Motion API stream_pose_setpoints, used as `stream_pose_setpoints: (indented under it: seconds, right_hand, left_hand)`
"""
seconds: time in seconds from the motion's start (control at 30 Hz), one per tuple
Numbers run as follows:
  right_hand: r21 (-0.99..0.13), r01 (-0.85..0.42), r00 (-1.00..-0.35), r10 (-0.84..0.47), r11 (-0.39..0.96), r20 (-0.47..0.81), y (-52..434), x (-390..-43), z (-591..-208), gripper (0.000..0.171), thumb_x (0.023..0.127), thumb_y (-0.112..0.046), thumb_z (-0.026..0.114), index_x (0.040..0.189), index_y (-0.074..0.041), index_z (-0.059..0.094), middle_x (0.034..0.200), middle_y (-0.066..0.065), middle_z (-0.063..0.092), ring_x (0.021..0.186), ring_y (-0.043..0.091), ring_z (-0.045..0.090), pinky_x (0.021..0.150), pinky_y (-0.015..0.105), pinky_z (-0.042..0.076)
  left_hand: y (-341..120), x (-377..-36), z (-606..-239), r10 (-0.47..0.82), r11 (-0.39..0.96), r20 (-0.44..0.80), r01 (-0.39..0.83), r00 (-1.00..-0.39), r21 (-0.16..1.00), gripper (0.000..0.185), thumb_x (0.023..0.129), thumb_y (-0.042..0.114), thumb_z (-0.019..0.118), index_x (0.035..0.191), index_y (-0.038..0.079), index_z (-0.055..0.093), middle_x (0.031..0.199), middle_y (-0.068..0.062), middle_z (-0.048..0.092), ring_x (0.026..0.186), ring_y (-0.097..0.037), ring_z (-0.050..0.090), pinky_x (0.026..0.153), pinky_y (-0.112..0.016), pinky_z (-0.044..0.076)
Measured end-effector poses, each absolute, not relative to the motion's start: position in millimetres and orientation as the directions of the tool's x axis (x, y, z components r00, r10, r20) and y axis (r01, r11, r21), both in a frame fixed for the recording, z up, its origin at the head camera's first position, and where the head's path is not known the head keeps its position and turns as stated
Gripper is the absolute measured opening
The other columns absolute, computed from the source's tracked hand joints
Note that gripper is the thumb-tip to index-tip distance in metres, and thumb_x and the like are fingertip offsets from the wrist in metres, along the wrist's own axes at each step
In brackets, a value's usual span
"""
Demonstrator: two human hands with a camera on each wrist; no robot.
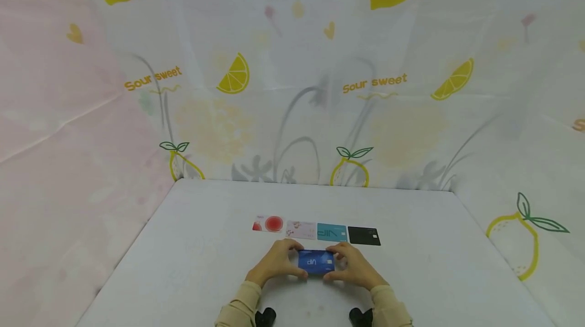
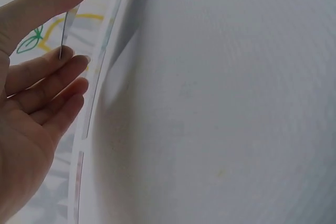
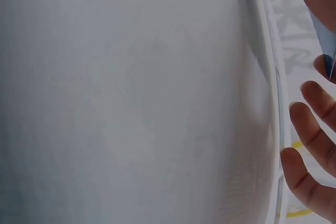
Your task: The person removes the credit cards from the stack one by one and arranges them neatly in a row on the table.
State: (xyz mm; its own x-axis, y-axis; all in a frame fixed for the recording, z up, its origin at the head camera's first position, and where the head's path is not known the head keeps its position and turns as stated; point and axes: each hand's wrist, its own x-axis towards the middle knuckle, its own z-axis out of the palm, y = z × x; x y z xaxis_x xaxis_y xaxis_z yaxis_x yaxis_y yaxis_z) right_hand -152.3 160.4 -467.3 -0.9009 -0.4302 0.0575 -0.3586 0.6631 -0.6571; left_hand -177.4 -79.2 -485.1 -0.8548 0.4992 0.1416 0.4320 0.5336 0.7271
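Blue VIP card [image 1: 316,261] sits between both hands, just above the white surface [image 1: 205,266] and just in front of the row of four cards, which serves as the landmark. The left hand [image 1: 276,261] pinches the card's left short edge, thumb on the near side and fingers curled over the far side; the right hand [image 1: 353,264] holds the right short edge the same way. So each grip is closed on the blue card. The card faces up toward the head camera, its white lettering reading upside down from that view.

In the left wrist view the card [image 2: 64,32] shows only as a thin edge caught between the thumb above and the fingers [image 2: 52,69] below. In the right wrist view a blue sliver of the card [image 3: 321,30] shows at the frame's right side, with the fingers [image 3: 304,179] spread below it.

The row lies just beyond the hands: a white card with a red circle [image 1: 268,223] at its left end, then a pale pink card [image 1: 300,229], a teal VIP card [image 1: 331,232], and a black card [image 1: 363,235] at its right end. They lie flat, nearly edge to edge.

Behind the row, a lemon-print cloth [image 1: 292,88] marked "Sour sweet" rises as a backdrop. Beige sleeves [image 1: 242,304] cover both wrists on the near side of the row.
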Motion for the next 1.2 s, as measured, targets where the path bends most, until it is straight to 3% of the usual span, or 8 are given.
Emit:
stream_pose_setpoints:
  seconds: [0.33,0.6,1.2]
  right_hand:
    - [-0.674,-0.362,-0.900,-0.430,0.644,0.072,167.2,-151.7,-465.3,0.064,0.071,-0.030,0.082,0.122,0.001,0.058,0.111,0.010,0.057,0.093,0.026,0.058,0.074,0.039,0.049]
    - [-0.642,-0.389,-0.898,-0.427,0.661,0.106,174.4,-151.1,-460.1,0.065,0.070,-0.029,0.082,0.121,0.004,0.059,0.103,0.008,0.055,0.090,0.026,0.057,0.072,0.035,0.049]
    - [-0.645,-0.335,-0.927,-0.364,0.687,0.094,190.3,-148.6,-451.9,0.064,0.069,-0.029,0.083,0.120,0.002,0.061,0.102,0.008,0.054,0.091,0.024,0.054,0.073,0.035,0.048]
  left_hand:
    - [-73.6,-175.5,-484.8,0.489,0.500,0.223,0.480,-0.843,0.721,0.056,0.062,0.033,0.086,0.103,0.000,0.066,0.098,-0.005,0.067,0.096,-0.021,0.058,0.090,-0.043,0.047]
    - [-64.9,-176.5,-483.1,0.495,0.495,0.245,0.503,-0.833,0.709,0.053,0.063,0.033,0.086,0.102,0.001,0.067,0.096,-0.004,0.067,0.095,-0.018,0.059,0.090,-0.042,0.048]
    - [-46.6,-177.7,-478.7,0.502,0.480,0.253,0.511,-0.827,0.713,0.054,0.065,0.031,0.085,0.105,0.001,0.065,0.100,-0.005,0.066,0.098,-0.021,0.059,0.092,-0.041,0.047]
